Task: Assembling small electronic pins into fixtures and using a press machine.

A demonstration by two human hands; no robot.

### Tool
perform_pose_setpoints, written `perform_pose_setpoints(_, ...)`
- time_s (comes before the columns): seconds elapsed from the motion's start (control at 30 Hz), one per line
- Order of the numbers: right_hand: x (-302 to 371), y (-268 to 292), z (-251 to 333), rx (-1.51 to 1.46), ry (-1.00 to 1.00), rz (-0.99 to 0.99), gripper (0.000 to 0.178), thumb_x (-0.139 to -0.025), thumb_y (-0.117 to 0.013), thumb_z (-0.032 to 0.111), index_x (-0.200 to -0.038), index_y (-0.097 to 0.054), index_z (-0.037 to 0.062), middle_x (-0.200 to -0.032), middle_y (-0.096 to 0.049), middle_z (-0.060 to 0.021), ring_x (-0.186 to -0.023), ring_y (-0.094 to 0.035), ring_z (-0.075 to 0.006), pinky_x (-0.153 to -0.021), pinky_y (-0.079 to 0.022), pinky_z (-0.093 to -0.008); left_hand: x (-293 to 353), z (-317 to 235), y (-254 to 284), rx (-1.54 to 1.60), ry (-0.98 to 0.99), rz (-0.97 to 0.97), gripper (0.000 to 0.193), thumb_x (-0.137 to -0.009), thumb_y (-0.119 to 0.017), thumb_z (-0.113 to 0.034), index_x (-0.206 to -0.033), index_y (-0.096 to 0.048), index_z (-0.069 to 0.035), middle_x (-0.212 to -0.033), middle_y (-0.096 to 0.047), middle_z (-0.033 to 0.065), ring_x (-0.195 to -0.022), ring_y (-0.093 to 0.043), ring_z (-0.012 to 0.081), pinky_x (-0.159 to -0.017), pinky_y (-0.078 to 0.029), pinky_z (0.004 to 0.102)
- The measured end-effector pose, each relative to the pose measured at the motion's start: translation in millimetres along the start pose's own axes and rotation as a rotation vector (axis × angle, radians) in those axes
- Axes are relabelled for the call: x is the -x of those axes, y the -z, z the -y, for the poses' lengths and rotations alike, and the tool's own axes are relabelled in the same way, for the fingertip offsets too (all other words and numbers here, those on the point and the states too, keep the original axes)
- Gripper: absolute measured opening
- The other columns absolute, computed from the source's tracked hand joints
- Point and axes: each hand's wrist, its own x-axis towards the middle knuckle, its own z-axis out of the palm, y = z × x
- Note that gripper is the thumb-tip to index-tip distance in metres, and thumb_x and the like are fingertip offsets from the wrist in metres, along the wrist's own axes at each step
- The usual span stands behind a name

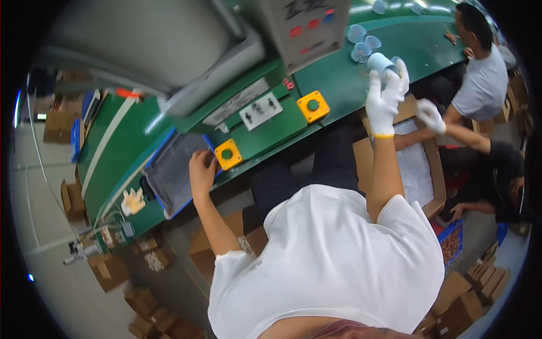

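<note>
My right hand (385, 104), in a white knit glove with a yellow cuff, is raised over the far right of the green bench. Its fingers close on a light blue cup (380, 62), which is tipped on its side. Part of another cup rim shows behind the fingertips. Just beyond stand several similar cups (361, 52) with small reddish pieces inside. My bare left hand (202, 168) is loosely bent, thumb apart from the fingers, with nothing visible in it. It rests between a dark blue-edged tray (175, 169) and a yellow box with a green button (228, 154).
A machine (257, 110) with a switch panel stands before me; a second yellow button box (313, 106) is at its right. A glove (133, 201) lies at the bench's left end. Co-workers sit on the right, one gloved hand (431, 116) near an open carton (415, 164).
</note>
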Motion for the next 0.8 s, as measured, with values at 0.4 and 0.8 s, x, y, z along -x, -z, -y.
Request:
perform_pose_setpoints(0.4, 33, -56, 187, -0.504, 0.121, 0.594, 0.049, -0.086, -0.087, 0.023, -0.127, -0.066, 0.0059, -0.109, -0.073, -0.0149, -0.102, -0.070, -0.0418, -0.088, -0.057, -0.0500, 8, -2, -5, 0.065, 0.043, -0.026, 0.015, -0.093, -0.083, -0.010, -0.102, -0.079, 0.001, -0.097, -0.076, 0.0145, -0.087, -0.072, 0.0295, -0.082, -0.056, 0.0392)
perform_pose_setpoints(0.8, 33, -64, 186, -0.472, 0.247, 0.529, 0.044, -0.083, -0.090, 0.025, -0.117, -0.069, 0.0076, -0.091, -0.068, -0.0099, -0.085, -0.069, -0.0338, -0.074, -0.056, -0.0462, 12, 3, -15, 0.134, 0.141, -0.181, 0.015, -0.097, -0.080, -0.016, -0.105, -0.080, -0.003, -0.102, -0.079, 0.0151, -0.096, -0.075, 0.0345, -0.087, -0.058, 0.0432)
